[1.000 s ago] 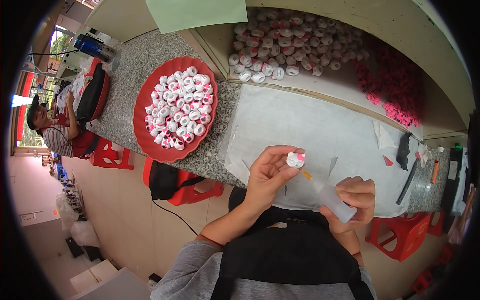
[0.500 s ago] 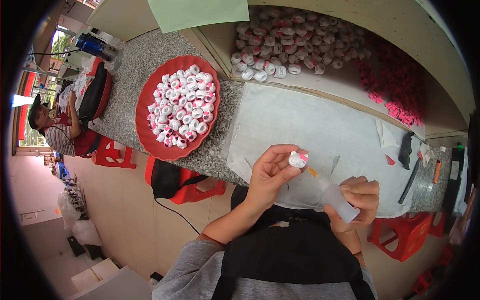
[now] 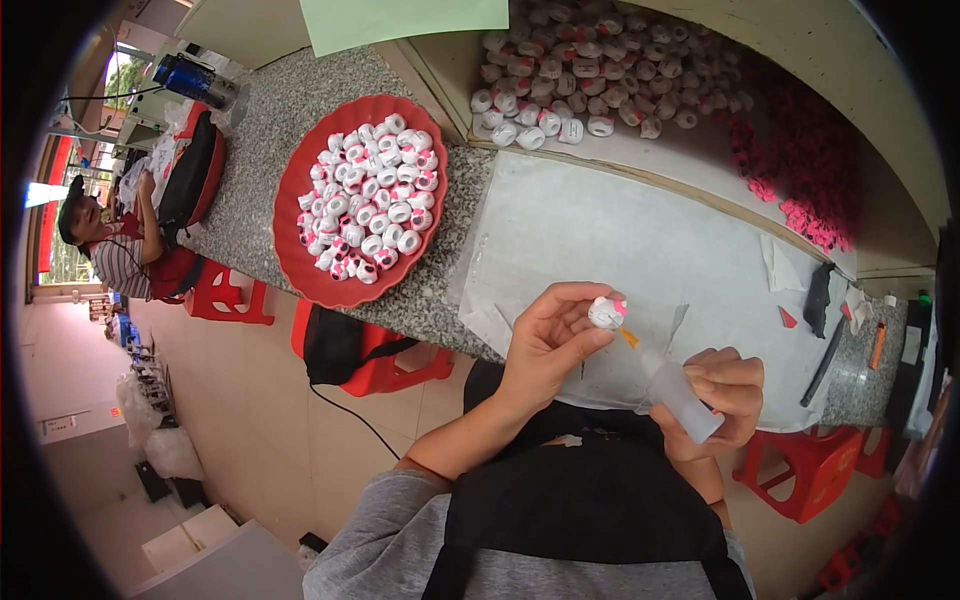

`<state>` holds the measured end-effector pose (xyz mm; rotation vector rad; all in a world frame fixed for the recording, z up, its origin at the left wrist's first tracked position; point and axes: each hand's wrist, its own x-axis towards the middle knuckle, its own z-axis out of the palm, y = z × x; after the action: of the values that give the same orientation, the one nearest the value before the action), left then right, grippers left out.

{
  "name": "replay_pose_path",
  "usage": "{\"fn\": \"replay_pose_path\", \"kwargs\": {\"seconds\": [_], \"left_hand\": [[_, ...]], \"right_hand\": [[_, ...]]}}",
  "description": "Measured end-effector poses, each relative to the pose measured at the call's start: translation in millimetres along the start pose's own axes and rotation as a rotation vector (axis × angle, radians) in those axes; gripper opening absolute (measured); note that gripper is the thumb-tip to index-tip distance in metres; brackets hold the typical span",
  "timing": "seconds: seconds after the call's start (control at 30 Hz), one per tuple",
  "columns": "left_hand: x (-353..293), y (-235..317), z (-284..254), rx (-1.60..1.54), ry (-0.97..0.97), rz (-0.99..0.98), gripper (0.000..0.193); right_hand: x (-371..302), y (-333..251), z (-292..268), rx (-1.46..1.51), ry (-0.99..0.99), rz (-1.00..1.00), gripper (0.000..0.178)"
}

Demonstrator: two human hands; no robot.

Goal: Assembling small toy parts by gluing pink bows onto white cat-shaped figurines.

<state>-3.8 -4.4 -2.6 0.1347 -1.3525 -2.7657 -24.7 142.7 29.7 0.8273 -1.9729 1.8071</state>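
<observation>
Between the thumb and fingertips of my left hand (image 3: 552, 345) is a small white figurine head (image 3: 605, 313) with a pink patch on its right side. My right hand (image 3: 728, 398) is wrapped round a translucent white squeeze bottle (image 3: 686, 404), tilted up to the left. The bottle's narrow orange tip (image 3: 628, 338) points at the lower right of the head; whether they touch I cannot tell. Both hands are above the white sheet (image 3: 560, 240) on the bench. To the left, a red scalloped bowl (image 3: 290, 250) holds many similar white and pink heads (image 3: 375, 195).
A shelf bin behind the sheet holds more white heads (image 3: 590, 75) and a heap of pink pieces (image 3: 795, 170). Dark strips (image 3: 818, 300) and an orange stick (image 3: 878, 345) lie at the right. Red stools (image 3: 350, 365) stand below the bench. A co-worker (image 3: 115, 240) sits far left.
The head in my left hand has turned slightly, its pink patch now farther right. Both hands keep their grip, and the orange tip stays close beneath it. The whole view has shifted a little.
</observation>
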Motion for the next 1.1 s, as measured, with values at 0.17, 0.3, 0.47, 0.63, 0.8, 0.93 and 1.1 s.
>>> {"fn": "replay_pose_path", "kwargs": {"seconds": [0.17, 0.3, 0.47, 0.63, 0.8, 0.93, 1.1], "left_hand": [[0, -1, -2, 0.071, -0.030, 0.044, 0.032], [-1, -2, -2, 0.109, -0.039, 0.072, 0.030], [0, -3, -4, 0.167, -0.030, 0.102, 0.031], [1, -4, -3, 0.187, -0.024, 0.121, 0.031], [4, -2, -2, 0.127, -0.024, 0.063, 0.030], [4, 7, -12, 0.102, 0.130, 0.120, 0.032], [8, 18, -26, 0.122, 0.231, 0.227, 0.032]], "right_hand": [[-1, 1, 2, -0.007, -0.011, -0.015, 0.034], [-1, 2, 4, 0.022, -0.027, -0.012, 0.035], [1, 0, 1, 0.047, -0.055, -0.007, 0.035], [0, -1, -2, 0.014, -0.038, 0.030, 0.033], [1, 2, -5, -0.006, -0.002, 0.053, 0.032], [11, 19, -16, 0.079, 0.069, 0.165, 0.035], [46, 53, -44, 0.099, 0.020, 0.477, 0.029]]}}
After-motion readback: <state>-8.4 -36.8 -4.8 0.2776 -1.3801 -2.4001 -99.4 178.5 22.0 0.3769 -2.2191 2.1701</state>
